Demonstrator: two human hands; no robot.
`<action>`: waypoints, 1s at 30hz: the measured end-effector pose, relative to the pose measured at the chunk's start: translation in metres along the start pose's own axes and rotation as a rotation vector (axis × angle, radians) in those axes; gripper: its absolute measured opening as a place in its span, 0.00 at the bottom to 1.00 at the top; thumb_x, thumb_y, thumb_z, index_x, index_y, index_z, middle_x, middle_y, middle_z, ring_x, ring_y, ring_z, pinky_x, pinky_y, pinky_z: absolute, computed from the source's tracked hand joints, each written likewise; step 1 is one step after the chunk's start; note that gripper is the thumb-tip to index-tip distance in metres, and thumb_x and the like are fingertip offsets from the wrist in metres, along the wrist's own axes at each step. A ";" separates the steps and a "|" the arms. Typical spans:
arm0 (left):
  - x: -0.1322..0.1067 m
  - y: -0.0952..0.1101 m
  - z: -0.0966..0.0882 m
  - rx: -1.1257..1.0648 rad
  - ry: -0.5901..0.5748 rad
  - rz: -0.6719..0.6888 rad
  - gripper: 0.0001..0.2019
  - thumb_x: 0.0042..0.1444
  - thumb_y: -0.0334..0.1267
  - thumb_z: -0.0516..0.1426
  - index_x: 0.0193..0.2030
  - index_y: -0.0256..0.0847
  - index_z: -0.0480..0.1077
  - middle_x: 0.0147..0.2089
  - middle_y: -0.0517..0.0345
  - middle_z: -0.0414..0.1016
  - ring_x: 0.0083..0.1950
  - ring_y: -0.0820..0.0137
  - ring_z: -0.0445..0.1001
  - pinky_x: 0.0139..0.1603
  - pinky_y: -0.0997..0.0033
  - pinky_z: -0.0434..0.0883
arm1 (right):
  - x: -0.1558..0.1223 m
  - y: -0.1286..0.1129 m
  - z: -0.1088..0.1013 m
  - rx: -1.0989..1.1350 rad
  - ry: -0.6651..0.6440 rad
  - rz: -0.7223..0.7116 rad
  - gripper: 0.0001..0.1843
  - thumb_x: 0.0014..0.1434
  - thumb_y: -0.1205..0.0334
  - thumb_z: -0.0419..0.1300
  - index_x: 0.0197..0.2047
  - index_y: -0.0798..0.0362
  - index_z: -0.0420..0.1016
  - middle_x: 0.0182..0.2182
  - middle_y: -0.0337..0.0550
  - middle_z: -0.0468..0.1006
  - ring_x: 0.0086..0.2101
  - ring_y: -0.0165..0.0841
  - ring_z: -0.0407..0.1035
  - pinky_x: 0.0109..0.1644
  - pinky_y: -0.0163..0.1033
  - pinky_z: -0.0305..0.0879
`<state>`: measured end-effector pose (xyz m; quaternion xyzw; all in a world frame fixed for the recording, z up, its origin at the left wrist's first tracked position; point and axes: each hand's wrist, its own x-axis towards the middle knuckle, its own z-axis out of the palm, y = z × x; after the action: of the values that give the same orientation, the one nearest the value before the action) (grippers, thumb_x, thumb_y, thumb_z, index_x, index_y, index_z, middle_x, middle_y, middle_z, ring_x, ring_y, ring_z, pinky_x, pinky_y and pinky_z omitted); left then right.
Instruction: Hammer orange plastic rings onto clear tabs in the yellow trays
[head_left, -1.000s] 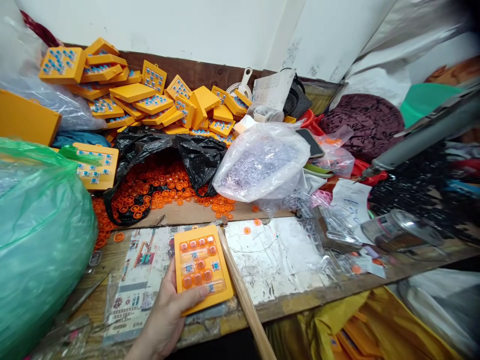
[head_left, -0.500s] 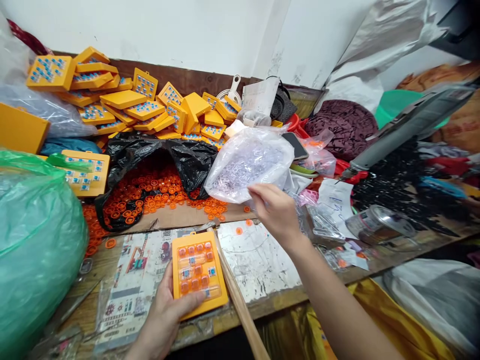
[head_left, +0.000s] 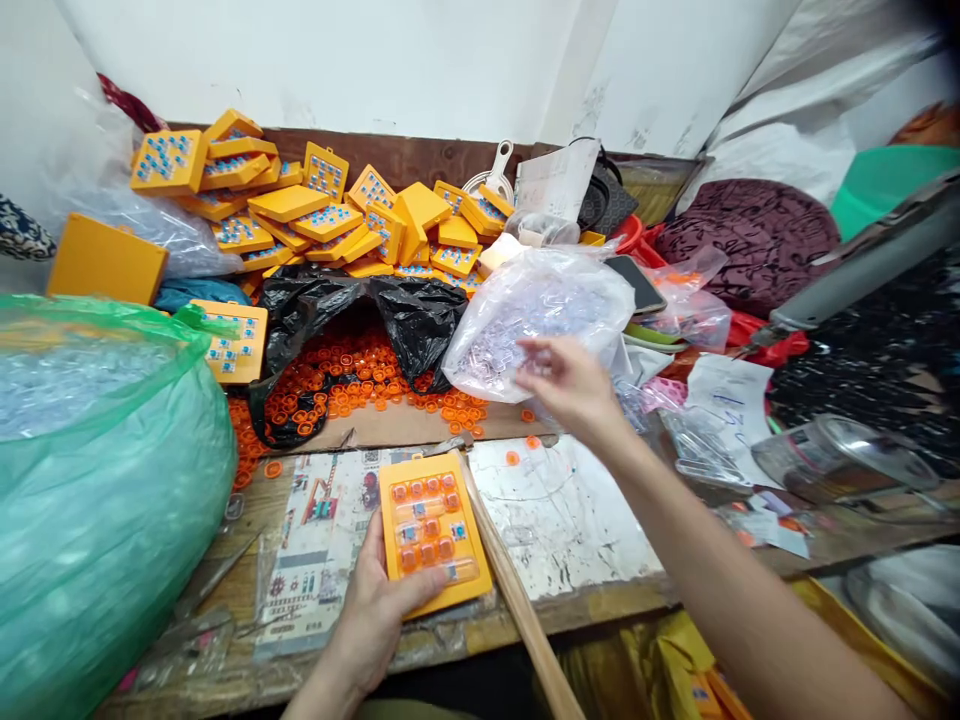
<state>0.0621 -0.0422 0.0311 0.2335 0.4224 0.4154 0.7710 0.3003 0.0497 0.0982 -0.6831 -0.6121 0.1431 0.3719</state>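
Observation:
My left hand (head_left: pixel 382 590) grips a flat yellow plastic case (head_left: pixel 484 560) by its lower left side, thumb across the front. Orange caps and clear covers fill much of its face, and a few blue-and-white switches show. My right hand (head_left: pixel 574 385) is at the front of a white plastic bag (head_left: pixel 600 300) full of small clear pieces. Its thumb and index finger look parted, with nothing visible between them. Just right of the case lies a hammer with a wooden handle (head_left: pixel 517 590).
Loose orange caps (head_left: pixel 360 375) spill from a black bag (head_left: pixel 427 320). Yellow cases (head_left: pixel 289 203) are heaped by the wall. A large green bag (head_left: pixel 150 520) bulges at left. To the right are a phone (head_left: pixel 636 284), a metal can (head_left: pixel 840 455) and a grey tool (head_left: pixel 862 260).
The view has shifted left, so things appear farther right. My right hand's thumb and index finger have parted from a pinch at the white bag. My left hand keeps holding the case.

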 end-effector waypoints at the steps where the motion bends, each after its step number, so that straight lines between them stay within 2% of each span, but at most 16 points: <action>1: 0.000 0.000 0.000 0.002 0.004 0.008 0.48 0.35 0.33 0.71 0.62 0.39 0.53 0.50 0.42 0.78 0.48 0.54 0.78 0.49 0.59 0.75 | -0.024 -0.004 0.004 0.107 -0.063 -0.005 0.17 0.54 0.67 0.63 0.48 0.54 0.73 0.37 0.44 0.78 0.38 0.37 0.75 0.45 0.46 0.73; 3: 0.000 -0.001 0.001 0.006 0.013 0.019 0.47 0.35 0.34 0.71 0.62 0.39 0.53 0.50 0.42 0.78 0.48 0.53 0.78 0.50 0.59 0.74 | -0.070 -0.010 0.015 0.286 -0.161 0.004 0.14 0.52 0.67 0.61 0.44 0.51 0.75 0.30 0.39 0.78 0.32 0.35 0.76 0.38 0.42 0.76; 5: -0.001 0.000 0.003 0.017 0.025 0.030 0.45 0.35 0.35 0.71 0.61 0.39 0.54 0.50 0.42 0.77 0.48 0.53 0.78 0.49 0.58 0.74 | -0.108 -0.013 0.026 0.402 -0.175 0.056 0.12 0.51 0.67 0.60 0.40 0.50 0.75 0.29 0.39 0.78 0.32 0.34 0.76 0.36 0.39 0.75; 8: -0.002 0.002 0.006 0.093 0.041 0.058 0.41 0.36 0.37 0.70 0.57 0.38 0.57 0.49 0.42 0.78 0.47 0.53 0.78 0.48 0.59 0.75 | -0.138 -0.015 0.034 0.494 -0.151 0.160 0.07 0.50 0.68 0.62 0.35 0.51 0.75 0.26 0.38 0.78 0.28 0.32 0.74 0.32 0.36 0.73; 12: -0.004 0.002 0.008 0.346 0.133 0.133 0.41 0.36 0.37 0.70 0.58 0.37 0.57 0.48 0.42 0.78 0.46 0.54 0.78 0.48 0.62 0.74 | -0.142 -0.018 0.041 0.579 -0.117 0.253 0.01 0.49 0.65 0.66 0.28 0.51 0.78 0.24 0.39 0.78 0.27 0.32 0.72 0.33 0.35 0.71; 16: -0.006 -0.005 0.006 0.463 0.245 0.204 0.45 0.35 0.36 0.70 0.61 0.38 0.57 0.51 0.43 0.77 0.47 0.55 0.78 0.47 0.64 0.75 | -0.141 -0.020 0.054 0.704 -0.102 0.329 0.08 0.50 0.60 0.66 0.34 0.52 0.79 0.28 0.42 0.81 0.29 0.34 0.74 0.34 0.38 0.73; 18: -0.008 -0.007 0.005 0.495 0.288 0.247 0.44 0.35 0.36 0.70 0.61 0.39 0.58 0.52 0.45 0.76 0.48 0.55 0.78 0.47 0.66 0.74 | -0.143 -0.021 0.059 0.732 -0.091 0.336 0.07 0.51 0.59 0.65 0.34 0.51 0.78 0.29 0.42 0.79 0.29 0.33 0.74 0.35 0.38 0.72; 20: -0.010 -0.007 0.005 0.483 0.298 0.262 0.43 0.35 0.35 0.70 0.61 0.40 0.58 0.50 0.47 0.77 0.47 0.57 0.78 0.47 0.68 0.74 | -0.145 -0.021 0.060 0.730 -0.061 0.321 0.06 0.51 0.61 0.66 0.33 0.50 0.77 0.34 0.42 0.77 0.34 0.33 0.72 0.40 0.38 0.70; 22: -0.012 -0.005 0.006 0.448 0.287 0.255 0.44 0.35 0.35 0.70 0.61 0.41 0.58 0.48 0.48 0.78 0.45 0.58 0.79 0.46 0.69 0.75 | -0.145 -0.023 0.059 0.739 -0.040 0.312 0.08 0.50 0.62 0.67 0.35 0.49 0.74 0.42 0.43 0.75 0.40 0.34 0.72 0.45 0.38 0.69; 23: -0.013 -0.004 0.006 0.438 0.277 0.247 0.44 0.35 0.35 0.70 0.61 0.40 0.58 0.48 0.48 0.78 0.45 0.58 0.79 0.45 0.69 0.75 | -0.145 -0.024 0.058 0.782 -0.071 0.323 0.11 0.50 0.61 0.67 0.37 0.48 0.72 0.44 0.43 0.74 0.42 0.35 0.72 0.46 0.39 0.68; 27: -0.016 -0.002 -0.001 0.396 0.254 0.212 0.46 0.32 0.34 0.71 0.61 0.41 0.57 0.51 0.45 0.76 0.48 0.55 0.78 0.47 0.66 0.75 | -0.146 -0.030 0.057 1.053 -0.265 0.363 0.16 0.57 0.58 0.63 0.44 0.44 0.60 0.40 0.40 0.78 0.41 0.34 0.74 0.46 0.41 0.68; 30: -0.017 -0.004 -0.011 0.343 0.274 0.173 0.46 0.29 0.32 0.72 0.59 0.42 0.61 0.54 0.45 0.75 0.55 0.51 0.74 0.51 0.65 0.73 | -0.150 -0.032 0.063 1.090 -0.212 0.350 0.15 0.59 0.58 0.62 0.43 0.44 0.57 0.40 0.38 0.78 0.41 0.32 0.73 0.46 0.39 0.67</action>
<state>0.0499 -0.0582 0.0301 0.3380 0.5660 0.4300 0.6169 0.2048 -0.0712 0.0383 -0.4659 -0.3621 0.5644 0.5773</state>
